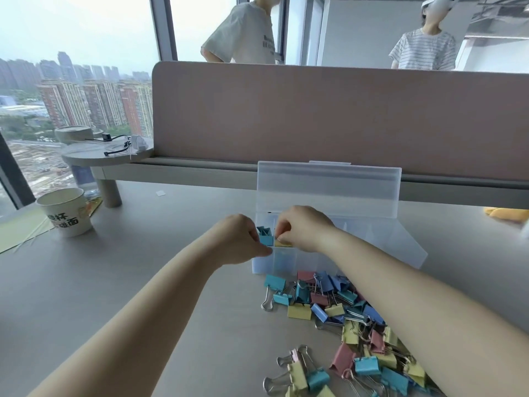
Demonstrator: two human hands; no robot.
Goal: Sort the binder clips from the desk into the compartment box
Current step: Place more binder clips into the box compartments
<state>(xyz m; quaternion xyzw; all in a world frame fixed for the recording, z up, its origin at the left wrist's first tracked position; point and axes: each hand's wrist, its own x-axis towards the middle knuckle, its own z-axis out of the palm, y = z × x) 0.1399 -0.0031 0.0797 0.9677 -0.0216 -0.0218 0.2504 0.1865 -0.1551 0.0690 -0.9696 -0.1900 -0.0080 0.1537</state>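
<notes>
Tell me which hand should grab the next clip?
Probably the right hand: the pile of clips lies just under its forearm. The left hand, pinching a teal clip at the compartment box, comes in from the pile's side. The right pinches a yellow clip.

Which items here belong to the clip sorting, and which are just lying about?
Job: compartment box, loose binder clips, teal binder clips already boxed, yellow binder clip pinched by right hand, left hand.
Lying about: paper cup, black cable on round shelf.

Soft window daylight; mild blur; warped edges
</notes>
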